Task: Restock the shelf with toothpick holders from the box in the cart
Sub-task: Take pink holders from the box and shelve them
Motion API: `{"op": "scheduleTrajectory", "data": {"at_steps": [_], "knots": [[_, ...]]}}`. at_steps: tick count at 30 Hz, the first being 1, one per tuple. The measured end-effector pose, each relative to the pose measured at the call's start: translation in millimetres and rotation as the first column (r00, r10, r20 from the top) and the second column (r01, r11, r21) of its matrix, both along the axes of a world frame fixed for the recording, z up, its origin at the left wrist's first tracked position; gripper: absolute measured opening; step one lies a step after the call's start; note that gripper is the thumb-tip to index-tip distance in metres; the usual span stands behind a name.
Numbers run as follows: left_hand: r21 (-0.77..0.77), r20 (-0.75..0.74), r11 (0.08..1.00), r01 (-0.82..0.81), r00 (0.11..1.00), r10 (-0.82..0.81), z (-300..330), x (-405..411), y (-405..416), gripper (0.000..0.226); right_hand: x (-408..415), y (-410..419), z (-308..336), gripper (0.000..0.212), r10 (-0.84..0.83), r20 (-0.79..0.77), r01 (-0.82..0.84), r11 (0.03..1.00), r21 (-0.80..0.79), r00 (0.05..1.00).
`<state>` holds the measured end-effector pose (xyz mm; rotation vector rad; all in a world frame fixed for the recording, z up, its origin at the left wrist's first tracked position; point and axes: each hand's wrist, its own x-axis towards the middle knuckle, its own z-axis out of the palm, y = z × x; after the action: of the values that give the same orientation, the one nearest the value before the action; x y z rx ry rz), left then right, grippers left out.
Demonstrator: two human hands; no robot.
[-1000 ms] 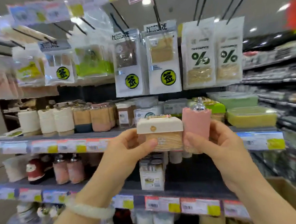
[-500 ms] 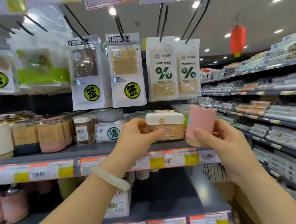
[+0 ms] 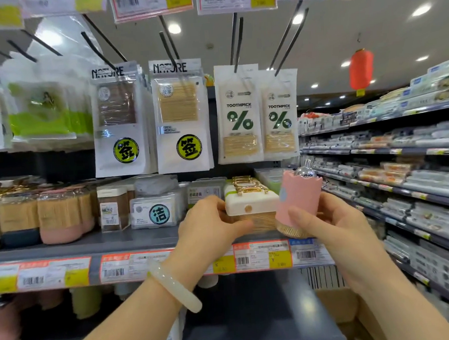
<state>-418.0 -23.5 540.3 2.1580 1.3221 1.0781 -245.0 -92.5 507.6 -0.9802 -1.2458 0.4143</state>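
Toothpick holders, two of them, are in your hands at the front edge of the shelf (image 3: 148,240): your left hand (image 3: 209,229) pinches a boxy white-lidded holder (image 3: 249,204) with a gold handle and clear base, and your right hand (image 3: 328,223) grips a pink cylindrical holder (image 3: 297,199) with a jagged rim and shiny silver knob. Behind them hang four flat white toothpick pouches (image 3: 238,115).

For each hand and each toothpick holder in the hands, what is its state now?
left hand: grips the white holder, at the shelf edge.
white holder: lid closed, upright, full of toothpicks.
right hand: grips the pink holder.
pink holder: held in the air, slightly tilted, silver top on.
shelf: stocked with other holders.
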Motion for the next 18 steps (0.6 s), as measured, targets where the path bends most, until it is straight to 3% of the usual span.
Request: {"op": "scheduleTrajectory", "data": {"at_steps": [3, 6, 10, 14, 18], "knots": [[-0.036, -0.006, 0.999, 0.019, 1.0, -0.02, 2, -2, 0, 0.042, 0, 0, 0, 0.061, 0.009, 0.006, -0.009, 1.0, -0.001, 1.0], [0.024, -0.014, 0.999, 0.041, 0.999, -0.04, -1, -3, 0, 0.038, 0, -1, 0, 0.06, 0.013, 0.009, -0.013, 1.0, 0.001, 1.0], [0.076, -0.191, 0.996, 0.038, 0.981, -0.023, -3, -2, 0, 0.024, -4, -1, 2, 0.052, 0.014, 0.026, -0.014, 1.0, 0.019, 1.0], [0.025, -0.347, 0.999, 0.035, 0.938, -0.024, 2, -5, -3, 0.031, -10, 0, 3, 0.055, -0.014, 0.055, 0.013, 1.0, 0.023, 0.998], [0.111, -0.429, 0.994, 0.013, 0.903, 0.036, -2, -16, -12, 0.033, -21, 2, 1, 0.086, -0.014, 0.07, 0.011, 0.999, 0.046, 0.997]]}}
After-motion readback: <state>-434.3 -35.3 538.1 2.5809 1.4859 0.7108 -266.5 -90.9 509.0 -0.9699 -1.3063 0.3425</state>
